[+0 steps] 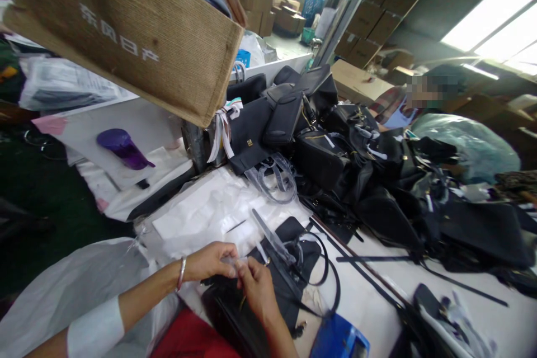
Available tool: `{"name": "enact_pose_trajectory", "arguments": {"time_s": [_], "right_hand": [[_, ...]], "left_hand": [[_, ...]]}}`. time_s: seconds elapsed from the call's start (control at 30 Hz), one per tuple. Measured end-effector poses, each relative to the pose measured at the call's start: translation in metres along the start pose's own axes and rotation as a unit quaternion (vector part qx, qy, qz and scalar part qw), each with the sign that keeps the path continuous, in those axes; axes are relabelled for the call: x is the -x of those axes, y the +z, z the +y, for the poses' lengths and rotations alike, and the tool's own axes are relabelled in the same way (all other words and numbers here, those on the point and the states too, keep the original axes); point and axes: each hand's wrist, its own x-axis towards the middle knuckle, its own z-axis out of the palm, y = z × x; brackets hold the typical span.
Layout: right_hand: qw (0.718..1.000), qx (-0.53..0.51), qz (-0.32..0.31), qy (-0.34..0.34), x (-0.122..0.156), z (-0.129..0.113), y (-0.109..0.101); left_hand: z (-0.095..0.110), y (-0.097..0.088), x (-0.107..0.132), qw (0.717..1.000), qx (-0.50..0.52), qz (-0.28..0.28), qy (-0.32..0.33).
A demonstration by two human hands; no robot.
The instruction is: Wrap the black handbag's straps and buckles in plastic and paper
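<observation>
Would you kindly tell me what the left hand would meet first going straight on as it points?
Most likely the right hand, whose fingertips sit just beyond the left hand; depth there is unclear.

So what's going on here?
A person's left hand and right hand meet over a black bag, fingertips pinching a small whitish scrap; exactly what it is can't be made out. A blue object sits to the right of the bag, on the white table. Farther back is a heap of black bags, with another person beyond it.
</observation>
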Motion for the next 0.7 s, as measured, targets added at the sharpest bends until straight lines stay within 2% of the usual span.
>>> {"name": "enact_pose_trajectory", "arguments": {"time_s": [0.1, 0.2, 0.3, 0.37, 0.43, 0.53, 0.6, 0.7], "right_hand": [[0.996, 0.091, 0.024, -0.007, -0.005, -0.002, -0.008], [0.966, 0.242, 0.08, -0.04, -0.004, 0.007, -0.015], [0.928, 0.359, 0.06, -0.073, 0.004, 0.018, -0.015], [0.919, 0.383, 0.058, -0.079, 0.008, 0.024, -0.013], [0.927, 0.36, 0.076, -0.074, 0.011, 0.029, -0.014], [0.963, 0.249, 0.09, -0.055, 0.013, 0.031, -0.021], [0.984, 0.154, 0.081, -0.039, 0.014, 0.027, -0.026], [0.995, 0.076, 0.061, -0.037, 0.016, 0.018, -0.03]], "left_hand": [[-0.007, -0.004, -0.004, 1.0, 0.014, 0.007, -0.004], [-0.016, -0.011, -0.007, 0.999, -0.001, 0.044, -0.005], [-0.024, -0.016, -0.007, 0.998, -0.013, 0.062, -0.003], [-0.028, -0.018, -0.007, 0.997, -0.02, 0.068, -0.003], [-0.03, -0.019, -0.007, 0.997, -0.025, 0.074, -0.004], [-0.031, -0.019, -0.006, 0.997, -0.03, 0.078, -0.003], [-0.03, -0.018, -0.006, 0.997, -0.03, 0.074, 0.002], [-0.025, -0.014, -0.006, 0.998, -0.025, 0.059, 0.01]]}}
